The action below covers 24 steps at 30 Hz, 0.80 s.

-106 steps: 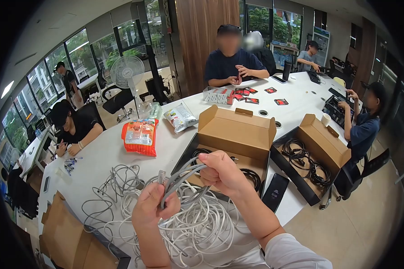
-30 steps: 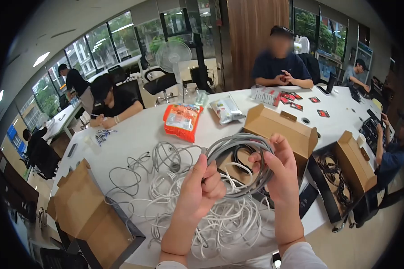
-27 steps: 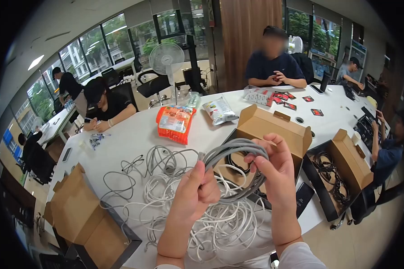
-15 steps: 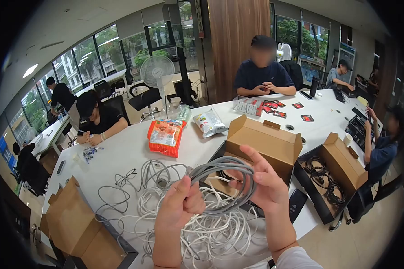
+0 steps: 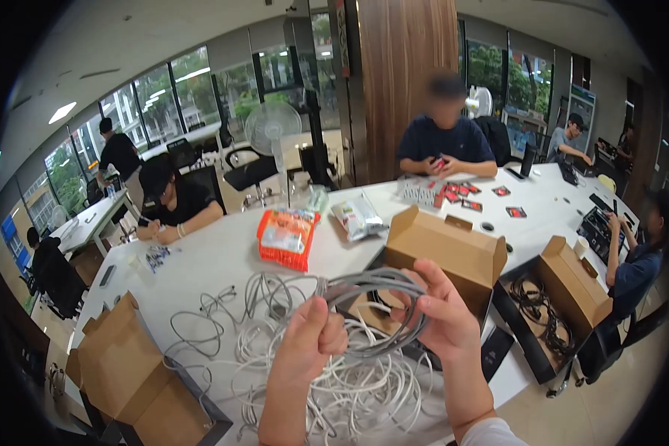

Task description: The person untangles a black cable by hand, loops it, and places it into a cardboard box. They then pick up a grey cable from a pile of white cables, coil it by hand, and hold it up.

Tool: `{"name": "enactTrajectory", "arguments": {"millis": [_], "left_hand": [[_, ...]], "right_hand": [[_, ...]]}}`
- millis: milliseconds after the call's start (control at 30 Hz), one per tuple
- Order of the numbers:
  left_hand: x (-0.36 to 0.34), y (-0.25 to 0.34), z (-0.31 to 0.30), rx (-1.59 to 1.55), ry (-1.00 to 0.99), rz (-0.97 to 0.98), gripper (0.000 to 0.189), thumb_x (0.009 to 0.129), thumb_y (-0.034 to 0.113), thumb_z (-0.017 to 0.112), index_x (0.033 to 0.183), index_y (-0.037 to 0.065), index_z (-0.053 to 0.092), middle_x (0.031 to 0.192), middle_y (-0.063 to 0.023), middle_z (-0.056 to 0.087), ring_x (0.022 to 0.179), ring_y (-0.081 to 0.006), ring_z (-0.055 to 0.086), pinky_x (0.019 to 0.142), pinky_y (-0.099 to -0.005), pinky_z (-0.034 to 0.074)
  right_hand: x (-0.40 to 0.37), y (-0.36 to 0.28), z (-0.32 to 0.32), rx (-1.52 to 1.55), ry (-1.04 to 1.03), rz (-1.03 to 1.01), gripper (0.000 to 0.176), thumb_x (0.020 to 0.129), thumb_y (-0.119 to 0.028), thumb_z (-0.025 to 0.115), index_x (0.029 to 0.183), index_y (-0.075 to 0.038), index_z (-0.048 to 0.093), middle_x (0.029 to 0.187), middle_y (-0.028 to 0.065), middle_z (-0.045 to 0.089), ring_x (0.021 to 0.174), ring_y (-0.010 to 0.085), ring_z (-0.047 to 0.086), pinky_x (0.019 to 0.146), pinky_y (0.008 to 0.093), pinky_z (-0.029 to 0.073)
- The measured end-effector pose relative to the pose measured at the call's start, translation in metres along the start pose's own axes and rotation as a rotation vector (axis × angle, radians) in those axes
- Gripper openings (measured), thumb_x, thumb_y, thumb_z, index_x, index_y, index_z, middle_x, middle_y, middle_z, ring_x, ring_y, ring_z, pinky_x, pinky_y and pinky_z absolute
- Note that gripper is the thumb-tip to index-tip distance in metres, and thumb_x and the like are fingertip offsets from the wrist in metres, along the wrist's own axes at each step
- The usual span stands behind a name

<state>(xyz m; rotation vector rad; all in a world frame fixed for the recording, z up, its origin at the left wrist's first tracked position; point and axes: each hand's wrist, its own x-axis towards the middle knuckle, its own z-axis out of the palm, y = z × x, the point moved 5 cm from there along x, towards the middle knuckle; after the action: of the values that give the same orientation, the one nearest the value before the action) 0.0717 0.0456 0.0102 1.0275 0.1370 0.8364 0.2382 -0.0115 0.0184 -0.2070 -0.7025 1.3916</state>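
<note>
Both hands are clamping the grey cable coil (image 5: 380,283) between them, left hand (image 5: 314,340) fisted, right hand (image 5: 440,318) pinching, and we are risking loops springing into the white cable tangle (image 5: 353,386) below if either grip slackens.

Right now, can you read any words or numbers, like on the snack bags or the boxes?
Nothing here can be read.
Orange bag: print too blurred.
Silver bag: print too blurred.
Red cards: too small.
Pillar sign: too small.
Middle box: no print shows.
Grey cable in the left hand and right hand: no print shows.
</note>
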Motion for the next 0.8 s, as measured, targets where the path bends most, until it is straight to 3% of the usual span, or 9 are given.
{"name": "enactTrajectory", "arguments": {"millis": [67, 100, 267, 433, 533, 667, 700, 800], "left_hand": [[-0.001, 0.001, 0.000, 0.028, 0.027, 0.019, 0.052, 0.097, 0.043, 0.043, 0.129, 0.003, 0.046, 0.053, 0.0075, 0.022, 0.045, -0.0052, 0.019, 0.045, -0.0235, 0.018], [-0.001, 0.004, 0.006, 0.028, 0.004, 0.009, 0.057, 0.096, 0.042, 0.044, 0.138, 0.004, 0.037, 0.053, 0.0077, 0.022, 0.045, -0.0047, 0.020, 0.046, -0.0229, 0.019], [0.000, 0.006, 0.013, 0.122, 0.044, 0.080, 0.069, 0.093, 0.045, 0.050, 0.143, 0.003, 0.027, 0.052, 0.0082, 0.018, 0.044, -0.0041, 0.017, 0.046, -0.0231, 0.018], [0.000, 0.007, 0.008, 0.101, -0.035, 0.073, 0.069, 0.093, 0.043, 0.050, 0.143, 0.001, 0.027, 0.052, 0.0081, 0.018, 0.042, -0.0040, 0.016, 0.045, -0.0237, 0.017], [-0.003, 0.008, 0.006, 0.058, -0.071, 0.063, 0.065, 0.094, 0.039, 0.050, 0.142, 0.000, 0.029, 0.052, 0.0082, 0.019, 0.043, -0.0040, 0.017, 0.045, -0.0237, 0.017], [-0.008, 0.008, 0.005, 0.023, -0.092, 0.058, 0.061, 0.094, 0.036, 0.053, 0.139, -0.001, 0.035, 0.052, 0.0082, 0.022, 0.044, -0.0039, 0.019, 0.046, -0.0237, 0.017], [-0.010, 0.007, 0.003, 0.028, -0.100, 0.057, 0.061, 0.094, 0.036, 0.053, 0.139, -0.001, 0.036, 0.052, 0.0082, 0.023, 0.044, -0.0039, 0.019, 0.046, -0.0238, 0.017], [-0.010, 0.007, 0.008, 0.062, -0.077, 0.026, 0.059, 0.094, 0.034, 0.054, 0.138, -0.001, 0.038, 0.054, 0.0090, 0.026, 0.045, -0.0029, 0.022, 0.046, -0.0223, 0.019]], "right_hand": [[0.000, -0.004, 0.003, -0.149, 0.039, -0.056, 0.040, 0.083, 0.005, 0.059, 0.120, -0.007, 0.051, 0.114, 0.0094, 0.060, 0.102, 0.0186, 0.059, 0.079, 0.0303, 0.047], [0.000, -0.006, 0.002, -0.201, 0.038, -0.081, 0.039, 0.082, 0.005, 0.060, 0.119, -0.007, 0.052, 0.113, 0.0095, 0.060, 0.099, 0.0191, 0.059, 0.077, 0.0311, 0.048], [0.000, -0.010, 0.000, -0.340, 0.089, -0.135, 0.037, 0.081, 0.004, 0.062, 0.115, -0.008, 0.055, 0.109, 0.0085, 0.059, 0.085, 0.0178, 0.057, 0.069, 0.0304, 0.046], [0.005, -0.005, -0.015, -0.164, -0.010, 0.030, 0.029, 0.078, 0.004, 0.065, 0.101, -0.011, 0.059, 0.101, 0.0060, 0.056, 0.099, 0.0200, 0.055, 0.079, 0.0366, 0.047], [0.005, -0.001, -0.012, -0.021, -0.116, 0.055, 0.030, 0.081, 0.009, 0.061, 0.103, -0.010, 0.062, 0.114, 0.0081, 0.062, 0.102, 0.0187, 0.059, 0.082, 0.0343, 0.049], [0.004, 0.003, -0.010, 0.020, -0.166, 0.091, 0.030, 0.079, 0.010, 0.061, 0.099, -0.013, 0.063, 0.113, 0.0094, 0.059, 0.102, 0.0191, 0.056, 0.085, 0.0354, 0.046], [0.004, 0.003, -0.014, -0.012, -0.141, 0.083, 0.031, 0.079, 0.010, 0.061, 0.097, -0.015, 0.063, 0.111, 0.0056, 0.056, 0.105, 0.0248, 0.055, 0.085, 0.0425, 0.046], [0.004, 0.003, -0.021, -0.041, -0.089, 0.043, 0.031, 0.075, 0.013, 0.059, 0.091, -0.013, 0.061, 0.108, 0.0069, 0.056, 0.101, 0.0282, 0.058, 0.084, 0.0454, 0.047]]}}
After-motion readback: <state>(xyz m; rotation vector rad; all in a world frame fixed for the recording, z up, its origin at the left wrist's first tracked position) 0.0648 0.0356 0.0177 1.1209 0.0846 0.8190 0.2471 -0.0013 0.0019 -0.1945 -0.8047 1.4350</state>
